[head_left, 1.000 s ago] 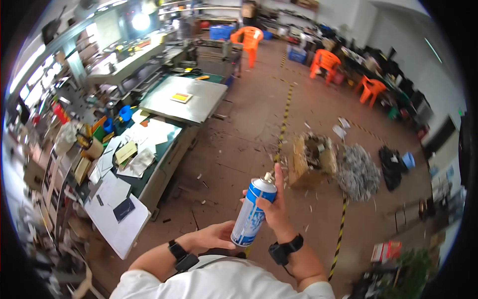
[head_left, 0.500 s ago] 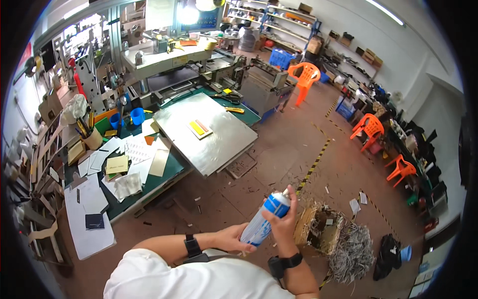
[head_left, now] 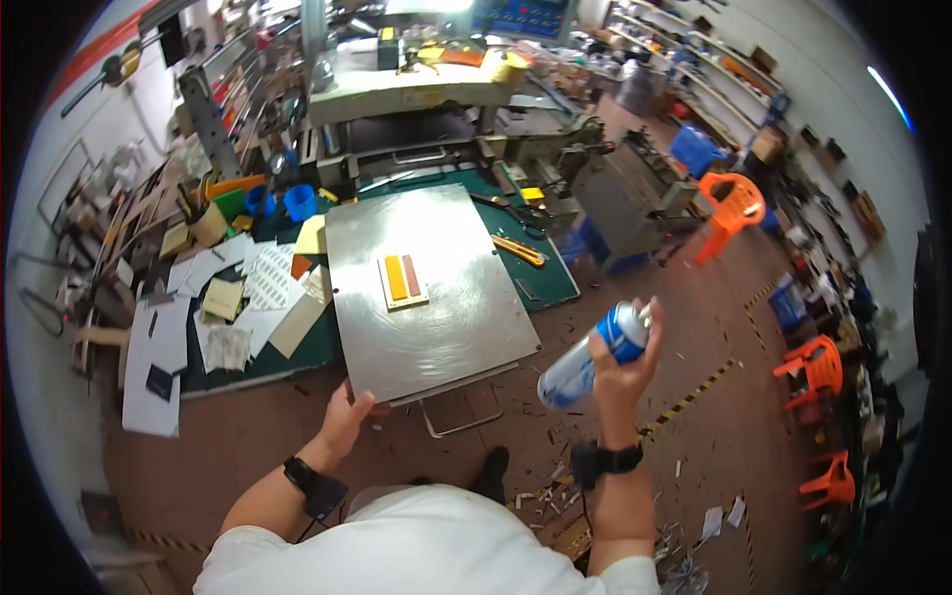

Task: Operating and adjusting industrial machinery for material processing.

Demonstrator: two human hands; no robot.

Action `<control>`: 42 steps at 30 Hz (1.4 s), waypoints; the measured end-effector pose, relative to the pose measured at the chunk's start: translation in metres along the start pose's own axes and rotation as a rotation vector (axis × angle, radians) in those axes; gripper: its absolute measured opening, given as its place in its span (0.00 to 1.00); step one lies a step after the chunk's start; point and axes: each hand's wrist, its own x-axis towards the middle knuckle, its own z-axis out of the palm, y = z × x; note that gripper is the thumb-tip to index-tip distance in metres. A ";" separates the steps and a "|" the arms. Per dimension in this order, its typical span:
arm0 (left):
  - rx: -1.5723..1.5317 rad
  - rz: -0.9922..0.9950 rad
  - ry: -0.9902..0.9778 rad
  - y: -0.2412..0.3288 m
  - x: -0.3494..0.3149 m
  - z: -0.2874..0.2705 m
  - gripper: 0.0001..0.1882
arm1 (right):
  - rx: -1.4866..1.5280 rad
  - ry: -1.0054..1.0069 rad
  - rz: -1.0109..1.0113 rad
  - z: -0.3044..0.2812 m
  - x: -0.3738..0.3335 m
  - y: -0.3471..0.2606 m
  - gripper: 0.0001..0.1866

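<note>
My right hand [head_left: 623, 375] is wrapped round a blue and white spray can [head_left: 573, 375], which tilts with its nozzle end up and right. One fingertip rests at the white nozzle. My left hand [head_left: 343, 421] is at the near left corner of a shiny metal plate [head_left: 446, 347], thumb apart from the fingers; whether it touches the edge is hard to tell. On the plate lies a small pale block [head_left: 420, 298] bearing a yellow strip [head_left: 397, 279] and a reddish-brown strip [head_left: 412, 276].
A press-like machine [head_left: 412, 94] stands behind the plate. Papers [head_left: 268, 283], blue cups [head_left: 299, 203] and a yellow cutter knife [head_left: 518, 250] lie on the green bench mat [head_left: 565, 288]. Orange chairs [head_left: 732, 210] stand to the right. Scraps litter the floor.
My left hand has let go of the spray can's lower end and moved left to the plate's corner. My right hand still holds the can. The view has turned toward the bench.
</note>
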 end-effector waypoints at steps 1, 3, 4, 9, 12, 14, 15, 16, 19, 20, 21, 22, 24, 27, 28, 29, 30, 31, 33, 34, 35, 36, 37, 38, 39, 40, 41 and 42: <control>0.002 0.089 0.205 -0.003 0.003 0.011 0.31 | 0.028 -0.023 -0.084 0.007 0.023 0.016 0.45; -0.088 0.093 0.339 0.004 0.006 0.042 0.29 | -0.050 -0.091 -0.232 0.018 0.066 0.044 0.45; -0.179 0.105 0.432 0.008 0.007 0.059 0.28 | -0.145 -0.129 -0.402 0.023 0.086 0.058 0.44; -0.334 0.004 0.730 -0.035 0.012 0.048 0.22 | -0.171 -0.311 -0.423 0.057 0.134 0.098 0.43; -0.425 0.204 0.780 -0.008 0.023 0.086 0.24 | -0.077 -0.364 -0.389 0.061 0.147 0.104 0.43; -0.426 0.234 0.810 -0.007 0.023 0.092 0.23 | -0.004 -0.380 -0.337 0.064 0.149 0.110 0.44; -0.435 0.275 0.811 -0.009 0.025 0.095 0.22 | 0.030 -0.379 -0.295 0.063 0.149 0.113 0.44; -0.444 0.319 0.808 -0.010 0.028 0.096 0.21 | 0.063 -0.376 -0.256 0.063 0.150 0.115 0.45; -0.520 0.361 0.829 -0.002 0.036 0.113 0.21 | 0.089 -0.393 -0.218 0.067 0.153 0.119 0.46; -0.557 0.387 0.838 -0.002 0.036 0.117 0.22 | 0.084 -0.412 -0.225 0.066 0.154 0.118 0.46; -0.557 0.388 0.838 -0.009 0.036 0.117 0.22 | 0.080 -0.430 -0.232 0.066 0.155 0.118 0.47; -0.544 0.420 0.850 -0.016 0.035 0.115 0.22 | 0.084 -0.430 -0.234 0.066 0.155 0.115 0.47; -0.516 0.490 0.866 -0.028 0.034 0.109 0.22 | 0.104 -0.423 -0.199 0.065 0.152 0.113 0.46; -0.534 0.323 0.768 -0.022 0.026 0.102 0.24 | 0.098 -0.417 -0.219 0.065 0.152 0.110 0.46; -0.540 0.235 0.720 -0.018 0.024 0.101 0.24 | 0.074 -0.422 -0.244 0.065 0.153 0.110 0.45; -0.533 0.246 0.711 -0.016 0.022 0.102 0.24 | 0.053 -0.428 -0.266 0.063 0.153 0.110 0.45; -0.572 0.235 0.717 -0.014 0.024 0.105 0.24 | 0.058 -0.416 -0.281 0.061 0.154 0.110 0.45; -0.612 0.224 0.721 -0.013 0.026 0.109 0.25 | 0.033 -0.424 -0.306 0.058 0.155 0.111 0.44; -0.644 0.226 0.705 -0.008 0.033 0.115 0.25 | -0.019 -0.435 -0.355 0.059 0.155 0.116 0.42; -0.648 0.221 0.724 -0.009 0.033 0.120 0.23 | -0.020 -0.417 -0.371 0.060 0.155 0.116 0.42; -0.655 0.217 0.745 -0.011 0.032 0.126 0.21 | -0.015 -0.433 -0.358 0.060 0.154 0.115 0.42; -0.657 0.230 0.725 -0.022 0.031 0.133 0.21 | -0.014 -0.451 -0.345 0.059 0.154 0.113 0.42; -0.679 0.244 0.729 -0.037 0.026 0.142 0.21 | -0.011 -0.476 -0.326 0.059 0.153 0.112 0.42; -0.703 0.257 0.734 -0.049 0.022 0.144 0.21 | -0.013 -0.471 -0.339 0.061 0.153 0.110 0.42; -0.712 0.257 0.723 -0.052 0.021 0.144 0.21 | -0.008 -0.475 -0.335 0.060 0.151 0.109 0.42; -0.626 0.300 0.664 -0.055 0.020 0.142 0.22 | -0.004 -0.481 -0.331 0.061 0.150 0.108 0.43; -0.540 0.344 0.606 -0.057 0.019 0.140 0.22 | 0.002 -0.487 -0.325 0.062 0.149 0.107 0.43; -0.454 0.388 0.551 -0.060 0.018 0.139 0.22 | -0.005 -0.489 -0.331 0.062 0.149 0.106 0.43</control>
